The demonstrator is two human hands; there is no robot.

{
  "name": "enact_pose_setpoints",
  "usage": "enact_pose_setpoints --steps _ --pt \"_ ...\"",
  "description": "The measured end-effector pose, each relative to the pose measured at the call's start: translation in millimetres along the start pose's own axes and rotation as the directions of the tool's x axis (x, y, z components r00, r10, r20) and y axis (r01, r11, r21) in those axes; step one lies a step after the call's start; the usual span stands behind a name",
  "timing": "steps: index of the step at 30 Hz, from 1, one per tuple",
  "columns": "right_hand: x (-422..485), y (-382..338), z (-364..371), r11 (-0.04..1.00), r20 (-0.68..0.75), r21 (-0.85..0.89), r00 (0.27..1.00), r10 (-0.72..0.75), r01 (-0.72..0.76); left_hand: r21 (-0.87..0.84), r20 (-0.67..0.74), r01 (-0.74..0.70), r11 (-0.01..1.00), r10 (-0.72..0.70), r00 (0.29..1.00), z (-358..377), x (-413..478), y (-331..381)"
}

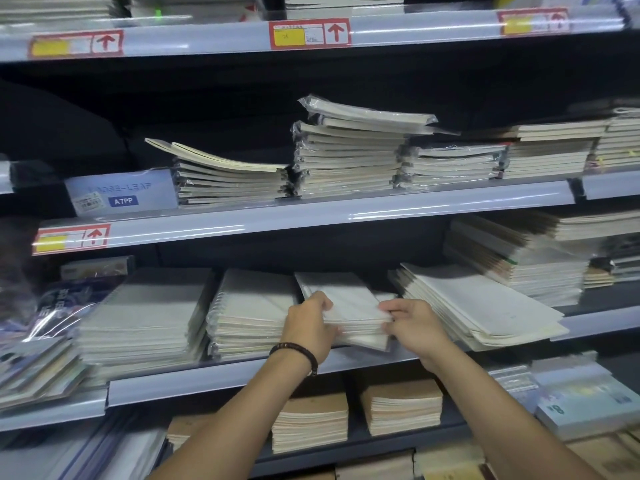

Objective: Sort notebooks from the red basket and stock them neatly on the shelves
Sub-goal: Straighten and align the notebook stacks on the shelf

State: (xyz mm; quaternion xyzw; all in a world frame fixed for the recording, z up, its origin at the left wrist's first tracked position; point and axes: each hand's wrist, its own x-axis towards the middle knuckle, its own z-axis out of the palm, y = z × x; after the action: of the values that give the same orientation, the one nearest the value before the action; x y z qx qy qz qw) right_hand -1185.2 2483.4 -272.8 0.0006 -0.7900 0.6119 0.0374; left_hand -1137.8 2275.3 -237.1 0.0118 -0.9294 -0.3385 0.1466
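Notebooks [346, 306]: a thin pale stack in clear wrap, lying flat on the shelf [221, 377] at hand level. It is turned askew to the front rail, with its near corner at the rail.

Left hand [310, 327]: your grip is clamped on the stack's left edge, with the fingers curled over the top cover. A dark beaded bracelet [296, 355] is on that wrist.

Right hand [415, 325]: your grip is clamped on the right edge, thumb and fingertips pinching the covers.

Neighbours on the same shelf:
- Just left of the held stack is a spiral-bound stack [252, 313], touching or nearly so; I cannot tell which.
- Further left is a taller grey-covered stack [145, 313].
- To the right is a fanned stack [478, 303] that slides forward, its lowest covers overhanging the rail.

Shelf above: wrapped pale stacks [346, 157] stand side by side, the top pack tilted. At the left stands a blue box marked "A7PP" [121, 192]. A red-bordered price tag [71, 239] with an up arrow is on that shelf's rail.

Shelf below: two stacks with brown covers [310, 420] sit beneath your forearms, near each other but apart.

The edges of the frame are blurred, so the printing on the tags is not legible.
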Motion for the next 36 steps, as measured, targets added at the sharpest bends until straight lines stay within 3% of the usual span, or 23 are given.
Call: enact_pose_setpoints --steps 6,17,20,26,32,36 --pt "-1.8 -8.9 -9.0 0.986 -0.021 0.169 1.0 0.016 -0.012 -0.001 0.044 0.016 1.0 -0.016 0.999 -12.8 17.5 10.1" --pt "-1.3 3.3 1.1 0.98 0.01 0.17 0.995 0.101 -0.102 0.035 0.19 0.091 0.995 -0.096 0.977 -9.4 23.0 10.2" --pt "1.2 1.4 0.6 0.974 -0.015 0.171 0.988 0.152 -0.147 -0.019 0.222 0.127 0.992 -0.12 0.968 -8.5 29.4 14.0" --pt "1.4 -21.0 0.3 0.951 -0.037 0.263 0.983 0.18 -0.165 -0.237 0.136 0.229 0.944 -0.201 0.97 -15.0 47.5 20.4" --pt "-28.8 -33.4 3.3 0.944 -0.029 0.303 0.988 0.149 -0.133 -0.273 0.175 0.233 0.933 -0.19 0.966 -27.1 65.2 16.9" --pt "-53.4 -21.7 17.3 0.932 -0.041 0.342 0.989 0.143 -0.121 -0.253 0.277 0.25 0.935 -0.178 0.944 -20.8 69.7 13.0"
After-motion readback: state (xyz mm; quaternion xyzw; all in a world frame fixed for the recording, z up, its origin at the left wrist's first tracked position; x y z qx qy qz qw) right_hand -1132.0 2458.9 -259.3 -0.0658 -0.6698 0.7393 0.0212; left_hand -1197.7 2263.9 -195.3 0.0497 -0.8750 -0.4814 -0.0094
